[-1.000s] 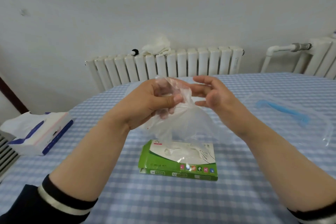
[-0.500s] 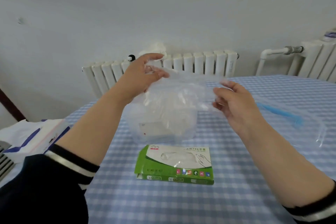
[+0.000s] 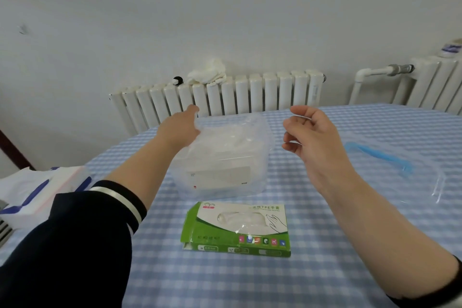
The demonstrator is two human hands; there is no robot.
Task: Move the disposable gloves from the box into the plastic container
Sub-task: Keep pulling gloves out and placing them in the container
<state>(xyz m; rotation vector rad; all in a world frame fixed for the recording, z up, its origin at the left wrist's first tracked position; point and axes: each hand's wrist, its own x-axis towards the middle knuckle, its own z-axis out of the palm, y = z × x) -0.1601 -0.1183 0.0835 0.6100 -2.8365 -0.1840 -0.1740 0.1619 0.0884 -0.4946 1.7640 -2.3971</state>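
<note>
A clear plastic container (image 3: 261,160) stands on the table's middle, with crumpled translucent disposable gloves (image 3: 232,139) inside it. My left hand (image 3: 181,130) reaches over its left rim into the gloves. Its thumb points up, and its fingers are hidden behind the film. My right hand (image 3: 312,137) hovers just right of the container, fingers loosely curled, holding nothing. The green and white glove box (image 3: 237,230) lies flat in front of the container, with gloves showing through its top opening.
The container's clear lid with a blue handle (image 3: 380,157) lies on the checked tablecloth (image 3: 225,282) at the right. A tissue pack (image 3: 37,190) sits at the left edge. White radiators (image 3: 250,95) line the wall behind.
Both hands stretched a glove above the container. My left hand has now lowered into the container with it, and my right hand has let go and drawn back to the right.
</note>
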